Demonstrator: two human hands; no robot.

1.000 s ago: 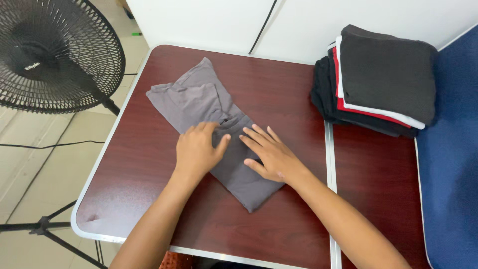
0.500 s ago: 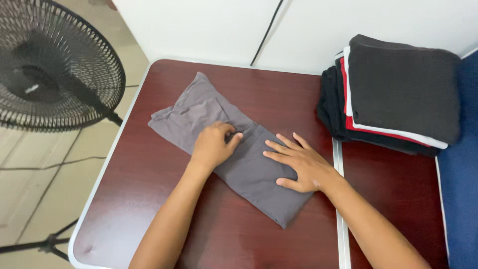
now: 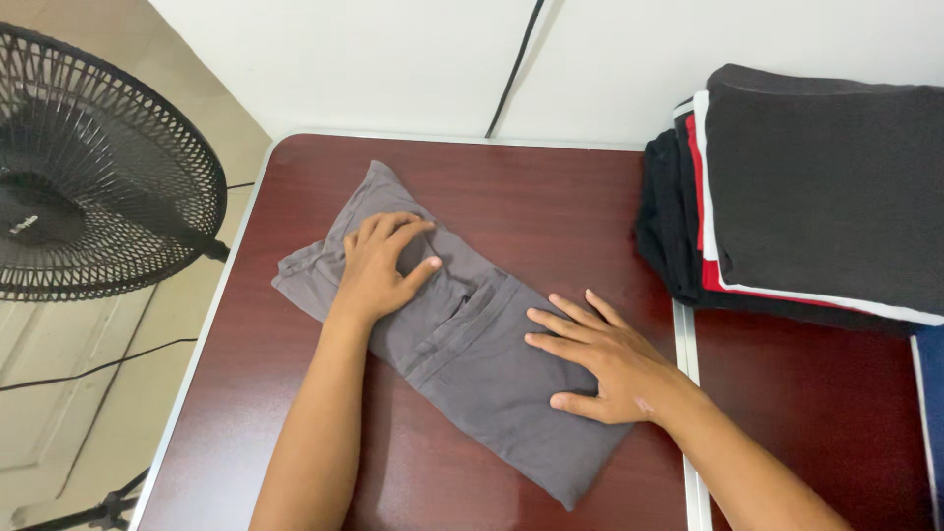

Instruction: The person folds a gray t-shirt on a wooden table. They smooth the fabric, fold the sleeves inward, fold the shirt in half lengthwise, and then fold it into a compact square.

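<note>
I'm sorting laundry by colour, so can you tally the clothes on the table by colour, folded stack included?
Grey: 2, the garment under the left hand and right hand, and the top piece of the stack
White: 1
Red: 1
Black: 1 at least
Total: 5 visible; only edges show lower in the stack, so more may hide there.

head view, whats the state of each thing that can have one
grey cotton garment: folded into a long strip, flat on the table
left hand: open, palm pressing the garment
right hand: open, flat on the garment
stack of dark clothes: folded, piled
black pedestal fan: blades not discernible
</note>
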